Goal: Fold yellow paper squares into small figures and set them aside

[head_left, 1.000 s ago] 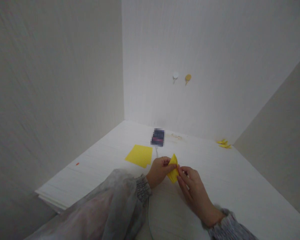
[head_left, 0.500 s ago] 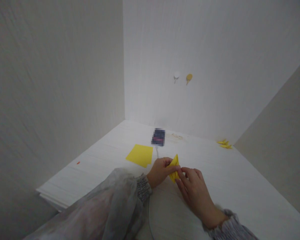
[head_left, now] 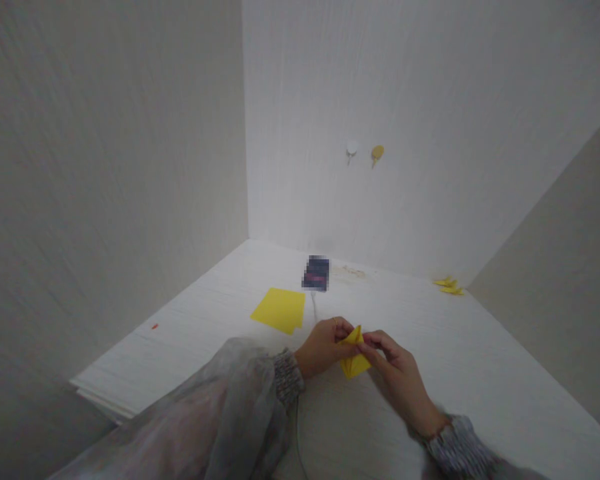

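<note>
A small folded piece of yellow paper [head_left: 355, 360] is held between both hands just above the white table [head_left: 460, 373]. My left hand [head_left: 323, 345] pinches its left side with thumb and fingers closed on it. From the right, my right hand [head_left: 397, 373] pinches the paper's top corner with its fingertips. Both forearms wear grey sleeves with knitted cuffs.
A flat stack of yellow paper sheets [head_left: 280, 310] lies on the table beyond my left hand. A dark blurred card [head_left: 316, 273] stands behind it, with a thin cable [head_left: 314, 307] running toward me. Folded yellow pieces [head_left: 449, 286] lie at the far right corner. Two round hooks [head_left: 364, 153] are on the wall.
The folded paper has dropped lower and tilted flatter. My right hand's fingers moved up onto its top corner, and both hands shifted slightly toward me.
</note>
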A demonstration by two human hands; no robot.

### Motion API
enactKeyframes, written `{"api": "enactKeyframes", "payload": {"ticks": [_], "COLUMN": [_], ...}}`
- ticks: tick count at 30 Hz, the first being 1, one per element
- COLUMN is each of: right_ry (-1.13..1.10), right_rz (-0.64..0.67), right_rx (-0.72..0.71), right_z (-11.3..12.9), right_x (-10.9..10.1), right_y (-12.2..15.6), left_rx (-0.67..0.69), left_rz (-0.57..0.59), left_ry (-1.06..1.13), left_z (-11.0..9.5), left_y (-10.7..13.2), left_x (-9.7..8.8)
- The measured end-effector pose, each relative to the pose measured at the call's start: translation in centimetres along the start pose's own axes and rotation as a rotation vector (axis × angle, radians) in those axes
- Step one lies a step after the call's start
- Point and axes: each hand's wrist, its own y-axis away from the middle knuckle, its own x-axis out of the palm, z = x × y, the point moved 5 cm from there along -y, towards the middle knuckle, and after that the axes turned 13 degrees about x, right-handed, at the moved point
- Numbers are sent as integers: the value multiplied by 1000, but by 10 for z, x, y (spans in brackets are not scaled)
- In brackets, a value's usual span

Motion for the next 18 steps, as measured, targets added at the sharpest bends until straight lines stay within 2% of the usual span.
{"api": "enactKeyframes", "payload": {"ticks": [6,12,18], "right_ry": [-83,-37,-34], "right_rz": [8,-39,-41], "right_rx": [-2,-67,-38], "right_z": [-1,14,12], "right_x": [-1,-2,-3], "right_y": [0,5,6], "left_rx": [-32,-68,-118], "left_rz": [46,119,184], "left_ry": [-87,-137,-134], "left_z": [5,9,11], "left_y": [1,3,5], "left_x": [-1,1,3]}}
